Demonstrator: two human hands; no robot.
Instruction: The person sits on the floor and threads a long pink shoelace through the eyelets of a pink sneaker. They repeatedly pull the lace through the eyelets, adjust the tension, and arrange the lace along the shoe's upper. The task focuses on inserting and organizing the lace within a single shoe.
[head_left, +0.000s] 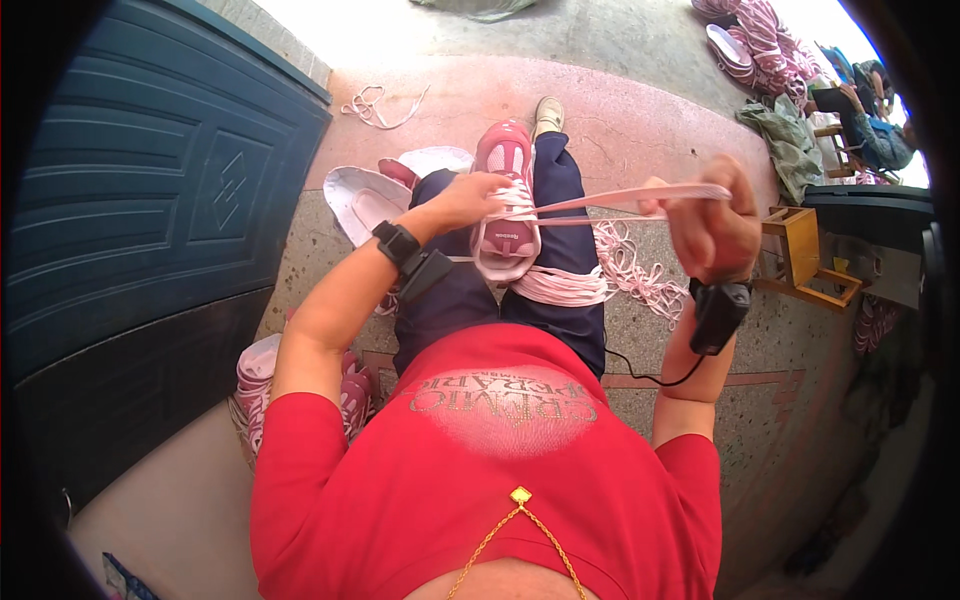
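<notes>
A pink sneaker (pixel 505 237) with white laces rests on my lap, its toe pointing away from me. My left hand (pixel 468 200) grips it from the left side, with the fingertips at the lacing. Out to the right, my right hand (pixel 712 222) is closed around a pale pink shoelace (pixel 625 199). Two strands of it run taut from the shoe's eyelets to that hand. A bundle of pink laces (pixel 560 286) lies across my right thigh, and more loose laces (pixel 645 275) hang down beside it.
Pale shoe parts (pixel 362 205) lie beyond my left knee, and a loose lace (pixel 385 105) is on the floor. Laced pink sneakers (pixel 257 385) sit by my left hip. A dark door (pixel 170 170) stands left, a wooden stool (pixel 800 250) right. Farther off are heaped pink shoes (pixel 770 50) and a seated person (pixel 880 140).
</notes>
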